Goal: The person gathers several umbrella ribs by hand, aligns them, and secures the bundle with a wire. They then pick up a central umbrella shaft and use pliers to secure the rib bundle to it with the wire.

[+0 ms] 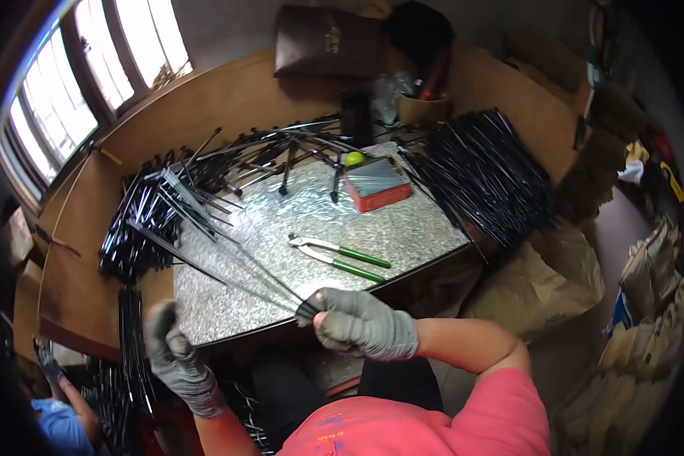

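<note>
My right hand (366, 325), in a grey work glove with bare fingertips, pinches the gathered ends of several thin black rods (306, 309) at the table's near edge. From that grip the rods fan out to the upper left, across the speckled tabletop (243, 304), and look blurred. Off the table's near left corner is my left hand (178, 361), gloved alike, its fingers raised and apart from the thumb with nothing visible in them. Green-handled pincers (340, 258) lie on the table, jaws partly apart, beyond my right hand.
Piles of black rods lie at left (140, 220) and right (494, 178). A red box (380, 197) and a yellow-green ball (354, 159) sit far back, inside a curved wooden partition (76, 281). A brown paper bag (539, 285) stands right. Another person's sleeve (57, 422) shows lower left.
</note>
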`<state>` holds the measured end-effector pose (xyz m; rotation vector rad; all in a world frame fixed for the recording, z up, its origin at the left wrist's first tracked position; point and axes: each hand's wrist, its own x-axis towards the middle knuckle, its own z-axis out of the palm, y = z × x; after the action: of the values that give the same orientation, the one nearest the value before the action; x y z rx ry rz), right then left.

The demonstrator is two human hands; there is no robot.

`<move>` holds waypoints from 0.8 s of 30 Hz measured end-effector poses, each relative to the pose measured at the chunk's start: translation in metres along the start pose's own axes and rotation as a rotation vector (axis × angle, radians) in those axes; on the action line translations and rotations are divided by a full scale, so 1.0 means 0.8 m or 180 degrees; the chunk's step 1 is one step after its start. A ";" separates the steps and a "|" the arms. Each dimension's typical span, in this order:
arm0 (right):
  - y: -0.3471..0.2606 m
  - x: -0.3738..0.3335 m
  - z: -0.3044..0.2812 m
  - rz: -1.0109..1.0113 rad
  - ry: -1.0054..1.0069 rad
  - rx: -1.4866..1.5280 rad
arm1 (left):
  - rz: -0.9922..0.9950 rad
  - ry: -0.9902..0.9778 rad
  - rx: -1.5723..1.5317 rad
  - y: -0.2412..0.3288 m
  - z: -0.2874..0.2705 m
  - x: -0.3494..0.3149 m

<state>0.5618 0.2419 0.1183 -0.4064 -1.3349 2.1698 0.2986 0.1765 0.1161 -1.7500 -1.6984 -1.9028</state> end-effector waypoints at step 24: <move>-0.090 -0.007 -0.392 0.2027 0.3634 -0.6205 | -0.2299 -0.0855 -0.3358 0.061 0.063 0.065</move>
<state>0.7507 0.4898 0.0382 -2.3622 -2.0235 -0.2077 0.3454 0.2233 0.1728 -1.7836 -1.6508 -3.5074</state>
